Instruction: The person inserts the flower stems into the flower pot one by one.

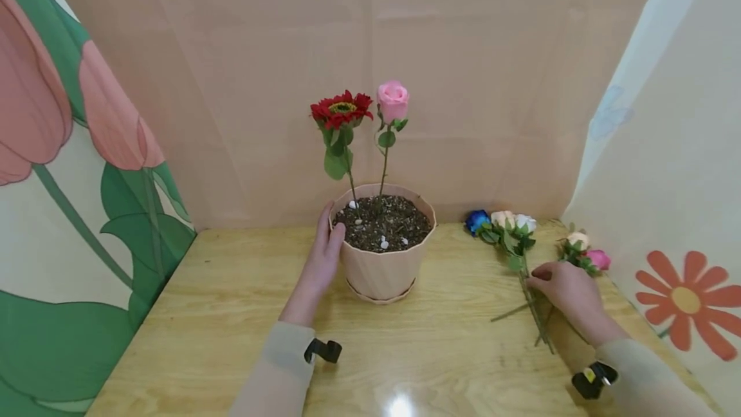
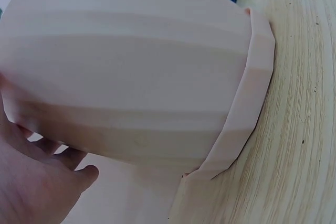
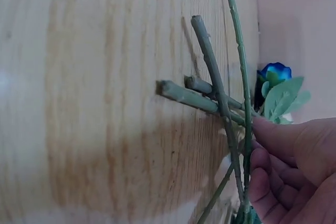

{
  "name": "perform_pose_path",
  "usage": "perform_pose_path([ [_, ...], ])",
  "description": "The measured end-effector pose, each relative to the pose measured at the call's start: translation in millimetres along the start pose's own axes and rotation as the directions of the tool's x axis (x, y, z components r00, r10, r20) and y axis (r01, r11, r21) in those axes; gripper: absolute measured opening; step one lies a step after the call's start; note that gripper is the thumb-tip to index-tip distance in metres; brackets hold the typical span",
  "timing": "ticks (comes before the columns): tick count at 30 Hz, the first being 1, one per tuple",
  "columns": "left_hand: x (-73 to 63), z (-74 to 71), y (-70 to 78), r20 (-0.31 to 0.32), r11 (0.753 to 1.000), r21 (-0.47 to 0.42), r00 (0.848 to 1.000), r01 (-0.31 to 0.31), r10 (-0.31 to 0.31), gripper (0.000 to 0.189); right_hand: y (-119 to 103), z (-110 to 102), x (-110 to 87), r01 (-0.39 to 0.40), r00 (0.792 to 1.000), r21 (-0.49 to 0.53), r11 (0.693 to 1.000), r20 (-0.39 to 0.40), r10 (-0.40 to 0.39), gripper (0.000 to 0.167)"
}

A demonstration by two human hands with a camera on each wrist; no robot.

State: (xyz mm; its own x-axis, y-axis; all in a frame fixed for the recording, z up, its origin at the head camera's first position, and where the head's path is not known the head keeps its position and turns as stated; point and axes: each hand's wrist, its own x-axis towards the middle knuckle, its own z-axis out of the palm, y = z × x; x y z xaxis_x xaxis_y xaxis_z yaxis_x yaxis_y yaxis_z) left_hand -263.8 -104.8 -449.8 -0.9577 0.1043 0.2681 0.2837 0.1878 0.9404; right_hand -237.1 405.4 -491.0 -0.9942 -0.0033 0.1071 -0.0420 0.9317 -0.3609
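Note:
A pale pink flowerpot point(image 1: 382, 272) full of dark soil point(image 1: 399, 217) stands on its saucer. My left hand point(image 1: 323, 259) holds its left side, thumb near the rim and the other fingers round the back. In the left wrist view those fingers point(image 2: 68, 156) lie against the pot's wall. A red sunflower-like bloom point(image 1: 341, 110) and a pink rose point(image 1: 393, 101) stand upright in the soil. At the right, my right hand point(image 1: 570, 291) pinches a green rose stem point(image 3: 242, 72) between thumb and fingers, among crossing stems. Which bloom it bears is hidden.
Blue, peach and white roses point(image 1: 503, 222) lie together at the back right of the wooden table point(image 1: 243, 314). Beside my right hand lie a cream rose point(image 1: 577, 241) and a bright pink rose point(image 1: 599, 259). A plain pinkish backdrop point(image 1: 492, 82) hangs behind the table.

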Motion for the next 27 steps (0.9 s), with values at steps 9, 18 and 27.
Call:
perform_pose_path([
  [9,5.3,-7.9,9.2,-0.008,1.0,0.02,1.0,-0.007,0.008,0.066,-8.8,-11.6,8.7,0.006,0.999,-0.006,1.0,0.038,-0.006,0.036],
  [18,16.6,-7.6,13.9,0.004,0.999,0.016,0.999,-0.034,0.034,0.066,-16.7,-21.1,8.0,-0.037,0.999,0.03,0.999,0.034,0.036,0.046],
  [27,2.9,-1.6,1.9,-0.004,0.999,0.023,1.0,-0.026,0.026,0.066,-18.9,-19.1,-8.6,-0.092,0.996,0.132,0.987,0.002,0.092,0.046],
])
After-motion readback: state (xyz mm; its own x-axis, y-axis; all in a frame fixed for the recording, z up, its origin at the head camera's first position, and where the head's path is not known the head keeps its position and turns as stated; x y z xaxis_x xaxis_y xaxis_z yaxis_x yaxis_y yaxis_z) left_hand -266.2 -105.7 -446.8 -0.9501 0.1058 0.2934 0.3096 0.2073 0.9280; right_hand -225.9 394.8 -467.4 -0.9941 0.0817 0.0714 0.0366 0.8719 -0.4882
